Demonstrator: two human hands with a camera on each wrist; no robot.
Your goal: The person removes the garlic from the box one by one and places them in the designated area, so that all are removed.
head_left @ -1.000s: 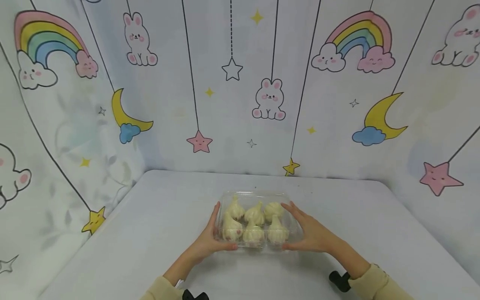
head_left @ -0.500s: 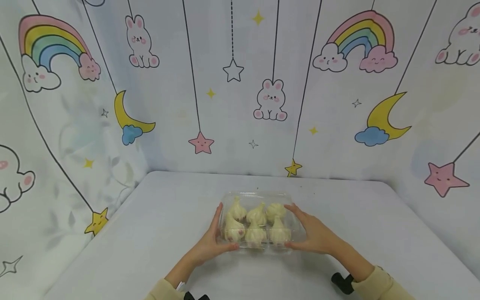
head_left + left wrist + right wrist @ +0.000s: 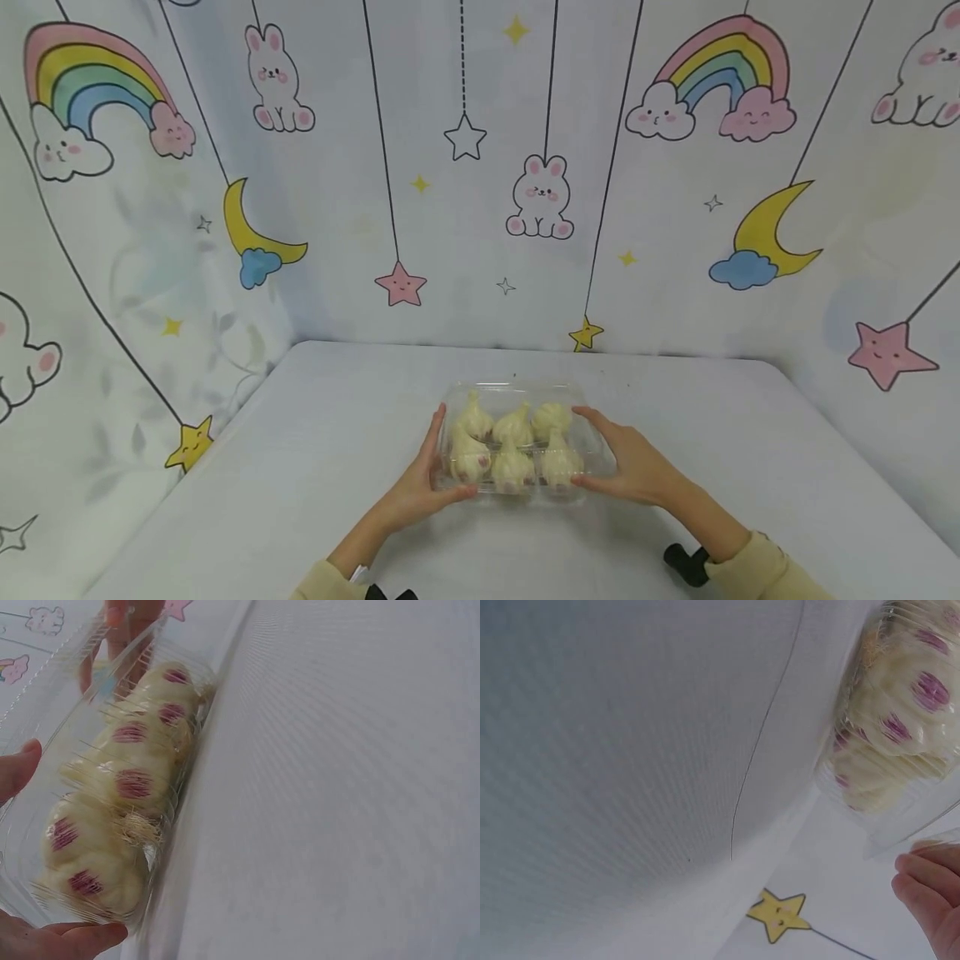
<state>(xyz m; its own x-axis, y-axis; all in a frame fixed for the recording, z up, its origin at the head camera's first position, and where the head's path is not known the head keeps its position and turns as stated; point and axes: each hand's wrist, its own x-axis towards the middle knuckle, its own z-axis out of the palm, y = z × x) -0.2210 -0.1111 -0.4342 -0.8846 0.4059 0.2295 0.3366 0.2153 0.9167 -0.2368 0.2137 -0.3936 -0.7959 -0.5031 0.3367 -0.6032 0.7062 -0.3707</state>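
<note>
In the head view, a clear plastic clamshell box [image 3: 517, 389] with a ribbed wall holds several pale garlic bulbs [image 3: 513, 469]. Purple patches mark the bulbs [image 3: 135, 784] in the left wrist view. My left hand [image 3: 417, 490] grips the box's left end, thumb along the front and fingers at the side and back. At the opposite end my right hand [image 3: 637, 468] holds the box between thumb and fingers. Its other fingers are hidden behind the plastic in the head view. The lid looks closed. The box is low over the table, perhaps touching it; I cannot tell.
A white-covered table [image 3: 360, 392] spreads around the box. Cloth walls [image 3: 337, 208] printed with rabbits, rainbows and stars stand behind it and at both sides. Black straps [image 3: 686, 564] show by the cream sleeves [image 3: 765, 571].
Both hands keep their hold on the box, which stays in nearly the same place. My right hand's fingertips sit slightly further right on it. The head view has shifted a little.
</note>
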